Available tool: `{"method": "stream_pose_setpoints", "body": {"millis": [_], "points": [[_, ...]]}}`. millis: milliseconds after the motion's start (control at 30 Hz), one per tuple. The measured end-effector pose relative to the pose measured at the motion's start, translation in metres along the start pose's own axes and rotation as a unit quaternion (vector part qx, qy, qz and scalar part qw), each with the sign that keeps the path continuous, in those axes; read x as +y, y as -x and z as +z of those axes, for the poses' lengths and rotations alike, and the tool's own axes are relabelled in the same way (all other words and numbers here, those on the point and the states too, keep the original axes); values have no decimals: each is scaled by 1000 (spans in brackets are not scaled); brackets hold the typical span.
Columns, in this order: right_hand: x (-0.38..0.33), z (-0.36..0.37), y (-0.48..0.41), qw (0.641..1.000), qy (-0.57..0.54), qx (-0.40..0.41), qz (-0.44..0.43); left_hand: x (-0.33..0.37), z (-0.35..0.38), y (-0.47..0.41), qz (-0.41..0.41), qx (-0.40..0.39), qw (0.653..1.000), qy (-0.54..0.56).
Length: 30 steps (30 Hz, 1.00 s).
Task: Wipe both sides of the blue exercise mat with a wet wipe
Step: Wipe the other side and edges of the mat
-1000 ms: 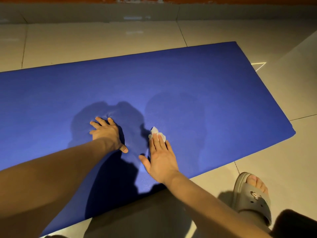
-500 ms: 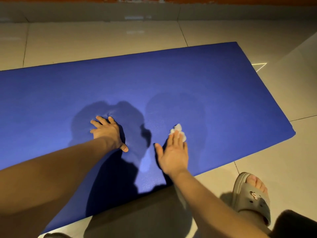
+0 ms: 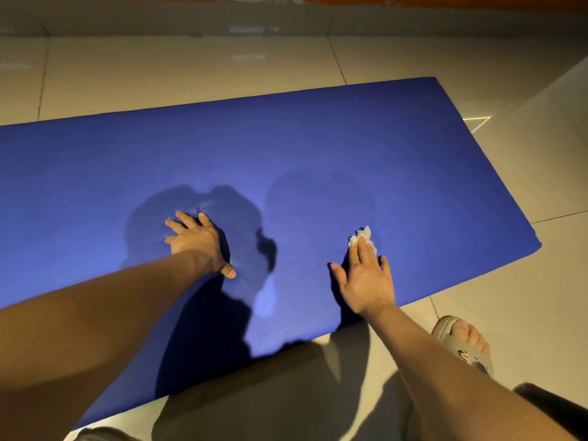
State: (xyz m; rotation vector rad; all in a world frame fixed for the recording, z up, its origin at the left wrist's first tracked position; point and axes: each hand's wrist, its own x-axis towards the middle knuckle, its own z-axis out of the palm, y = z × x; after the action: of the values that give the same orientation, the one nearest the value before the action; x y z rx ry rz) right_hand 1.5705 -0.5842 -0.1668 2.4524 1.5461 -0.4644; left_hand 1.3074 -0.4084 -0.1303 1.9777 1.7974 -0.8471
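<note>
Your mat (image 3: 350,148) lies flat on the tiled floor (image 3: 191,74), one face up. Your left hand (image 3: 197,240) presses on it near the middle, fingers spread and straight, holding nothing. Your right hand (image 3: 366,278) is nearer the mat's right end and close to its near edge. Its fingers are straight and close together, pinning the crumpled wipe (image 3: 362,237) to the surface under their tips.

Assessment: you are part-way through wiping the upper face. No damp trail shows, so how much of it is covered cannot be told. Nor can it be told whether the underside has been wiped. If not, the flip and second face remain.

Count: one mat, one wipe, two hands, one sandal (image 3: 461,348) in view on the floor.
</note>
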Motion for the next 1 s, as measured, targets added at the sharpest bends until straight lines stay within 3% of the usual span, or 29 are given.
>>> {"method": "stream_pose_setpoints", "body": {"millis": [67,133,267,433,500,633,767,900,1000], "points": [[-29,-1,4,996,-67,-5,66,1,0,0,-1,-5,1000,-1],[-66,4,15,992,-112,-2,65,1,-1,0,-1,-8,1000,-1],[-115,19,49,991,-114,-9,-71,1,-2,1,0,-8,1000,-5],[-65,24,52,971,-16,6,-238,0,-1,1,0,-7,1000,-5],[-27,19,40,979,14,7,-205,-1,1,0,0,-5,1000,-4],[27,3,17,1000,11,9,-14,-1,2,-2,-2,-4,1000,-3],[-13,8,22,994,-74,24,80,-1,5,-4,-2,1,1000,-1],[-97,29,56,993,-102,55,-33,-3,5,-4,0,3,1000,0],[-114,40,83,985,-65,9,-161,-3,5,-4,3,3,1000,4]]}}
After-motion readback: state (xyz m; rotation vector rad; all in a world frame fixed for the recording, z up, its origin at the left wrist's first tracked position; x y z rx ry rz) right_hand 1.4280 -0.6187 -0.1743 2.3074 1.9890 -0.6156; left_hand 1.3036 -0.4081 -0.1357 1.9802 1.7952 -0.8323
